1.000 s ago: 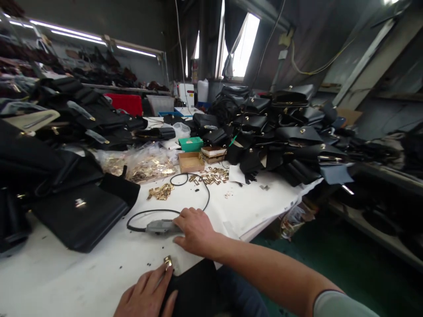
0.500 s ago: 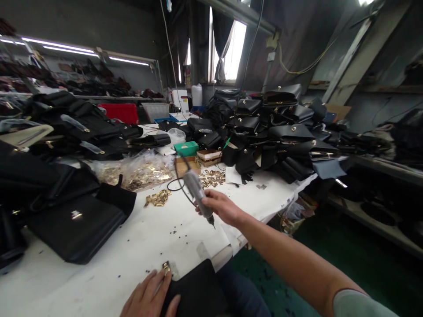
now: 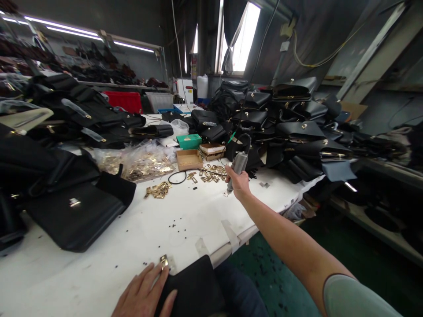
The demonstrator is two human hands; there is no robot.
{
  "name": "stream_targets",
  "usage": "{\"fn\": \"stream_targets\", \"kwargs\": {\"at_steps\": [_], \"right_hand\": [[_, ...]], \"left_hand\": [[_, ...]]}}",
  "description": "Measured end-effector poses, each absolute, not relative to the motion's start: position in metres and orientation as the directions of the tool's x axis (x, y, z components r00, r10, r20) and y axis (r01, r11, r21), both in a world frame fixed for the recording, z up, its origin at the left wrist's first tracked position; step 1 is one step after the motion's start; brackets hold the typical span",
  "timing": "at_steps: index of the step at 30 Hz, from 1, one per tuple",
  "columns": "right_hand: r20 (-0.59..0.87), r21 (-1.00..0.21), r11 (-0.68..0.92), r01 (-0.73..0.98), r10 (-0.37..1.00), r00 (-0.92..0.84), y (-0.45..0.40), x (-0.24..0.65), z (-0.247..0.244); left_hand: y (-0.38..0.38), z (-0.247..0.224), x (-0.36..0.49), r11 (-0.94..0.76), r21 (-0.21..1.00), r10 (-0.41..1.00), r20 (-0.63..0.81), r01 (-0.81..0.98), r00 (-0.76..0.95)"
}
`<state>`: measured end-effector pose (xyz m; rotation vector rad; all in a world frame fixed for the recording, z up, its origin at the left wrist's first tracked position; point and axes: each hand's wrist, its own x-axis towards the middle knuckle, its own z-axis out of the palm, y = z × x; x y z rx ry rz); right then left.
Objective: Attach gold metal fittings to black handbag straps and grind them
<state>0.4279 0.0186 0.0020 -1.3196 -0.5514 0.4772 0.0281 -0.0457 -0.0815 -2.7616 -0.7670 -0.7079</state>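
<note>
Wrapped round a grey electric screwdriver [image 3: 239,164], my right hand [image 3: 238,182] is held over the far right part of the white table [image 3: 198,207]. The tool's tip points down near the tabletop, left of the wrist. At the front edge my left hand [image 3: 145,288] lies with fingers spread on a black leather piece [image 3: 193,286]. Its fingertips touch a small gold metal plate [image 3: 164,260] at the piece's upper left corner. Part of the black piece is hidden under the hand.
Black bags lie piled at left [image 3: 79,211] and back right [image 3: 297,130]. Gold fittings [image 3: 158,190] lie mid-table, near a bag of metal parts [image 3: 145,163], an open cardboard box [image 3: 189,159] and a green box [image 3: 189,141]. Small black bits are scattered about.
My right hand has moved away and to the right with the screwdriver, whose tip now points down and left. My left hand has stayed on the black piece. The view has shifted slightly.
</note>
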Motion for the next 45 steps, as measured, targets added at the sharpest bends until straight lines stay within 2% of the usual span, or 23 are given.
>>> {"fn": "stream_targets", "kwargs": {"at_steps": [11,17,20,23,27,30,37,45], "right_hand": [[0.117,-0.990,0.137,0.041,0.609,0.785,0.030,0.430,-0.016],[0.121,-0.986,0.167,0.022,0.608,0.785,0.027,0.421,-0.007],[0.113,-0.969,0.239,-0.062,0.655,0.747,0.020,0.404,0.007],[0.040,-0.932,0.267,-0.244,0.746,0.664,0.009,0.374,0.021],[-0.093,-0.835,0.191,-0.515,0.875,0.476,-0.008,0.323,0.032],[-0.162,-0.777,0.107,-0.620,0.918,0.362,-0.020,0.285,0.031],[-0.271,-0.731,-0.056,-0.680,0.938,0.215,-0.041,0.224,0.016],[-0.298,-0.733,-0.083,-0.675,0.931,0.209,-0.046,0.209,0.008]], "left_hand": [[-0.049,-0.075,0.029,-0.835,-0.048,0.464,0.475,0.548,0.748],[-0.054,-0.072,0.029,-0.815,-0.041,0.499,0.456,0.578,0.737],[-0.059,-0.067,0.032,-0.791,0.002,0.558,0.414,0.612,0.720],[-0.065,-0.057,0.037,-0.766,0.068,0.617,0.358,0.639,0.701],[-0.074,-0.042,0.043,-0.717,0.159,0.695,0.248,0.679,0.675],[-0.079,-0.032,0.046,-0.670,0.216,0.742,0.167,0.711,0.649],[-0.085,-0.023,0.046,-0.634,0.313,0.767,0.134,0.707,0.628],[-0.084,-0.024,0.046,-0.627,0.318,0.773,0.136,0.711,0.620]]}}
